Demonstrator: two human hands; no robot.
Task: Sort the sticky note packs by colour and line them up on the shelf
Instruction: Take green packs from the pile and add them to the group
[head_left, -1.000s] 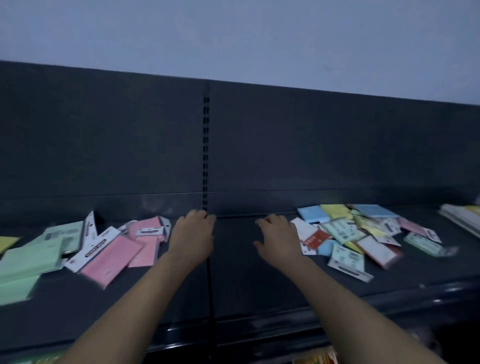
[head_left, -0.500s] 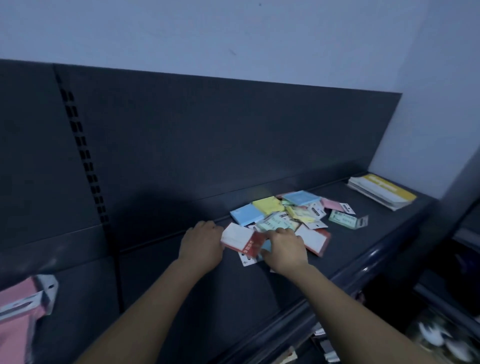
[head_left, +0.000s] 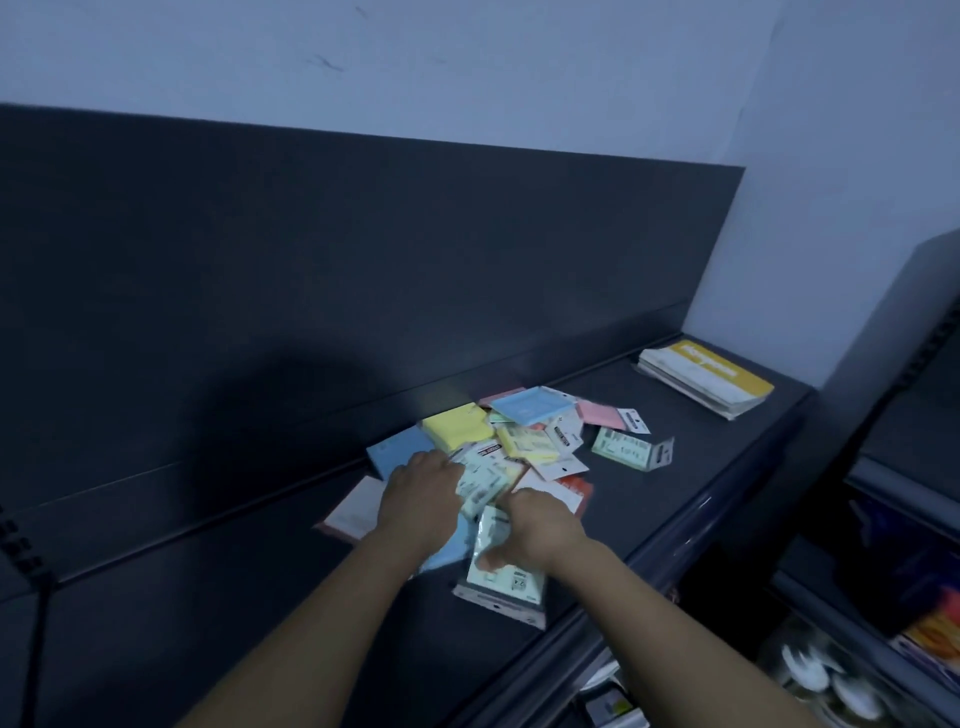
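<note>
Gripping a mint-green pack (head_left: 511, 579), thumb laid across it, the right hand (head_left: 543, 525) works near the shelf's (head_left: 701, 467) front edge. The left hand (head_left: 423, 493) lies on the mixed pile (head_left: 530, 447), its grasp unclear. Any dragging could sweep overlapping packs off the lip.

A pale, scuffed wall (head_left: 467, 62) fills the top of the frame and turns a corner at upper right. Below it, a dark grey back panel (head_left: 363, 270) rises behind a dark shelf (head_left: 182, 613), with a slotted upright (head_left: 23, 556) at lower left. The light is dim and bluish. At far right stands what seems a second shelving unit (head_left: 930, 395).
</note>
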